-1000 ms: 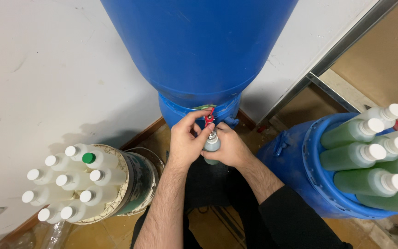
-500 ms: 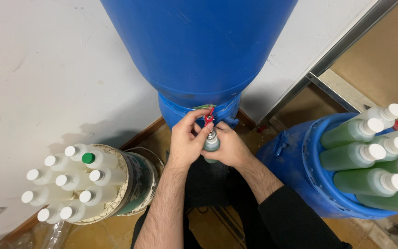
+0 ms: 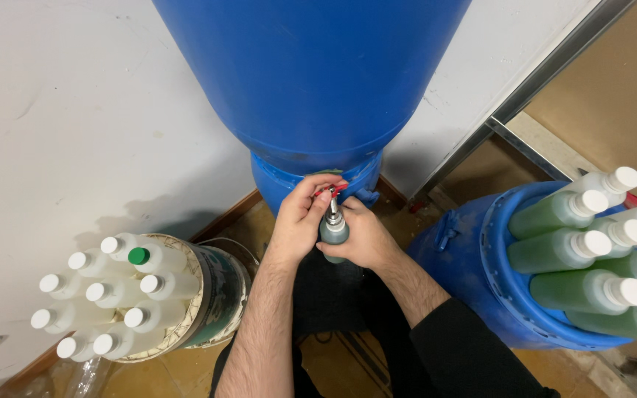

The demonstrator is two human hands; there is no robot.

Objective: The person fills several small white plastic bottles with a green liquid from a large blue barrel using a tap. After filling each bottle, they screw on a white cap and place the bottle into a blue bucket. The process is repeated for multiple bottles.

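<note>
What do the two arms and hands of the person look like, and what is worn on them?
Both hands are bare, with no gloves, rings or watch visible. The left hand joins a bare forearm with dark hair and no sleeve in view. The right hand joins a forearm bare near the wrist, with a black sleeve pushed up toward the elbow.

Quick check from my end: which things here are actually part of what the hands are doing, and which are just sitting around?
In use:
left hand on the red tap lever
right hand holding the small bottle under it
big blue drum feeding the tap

Sitting by:
bucket of white-capped bottles
blue tub of green-filled bottles
</note>
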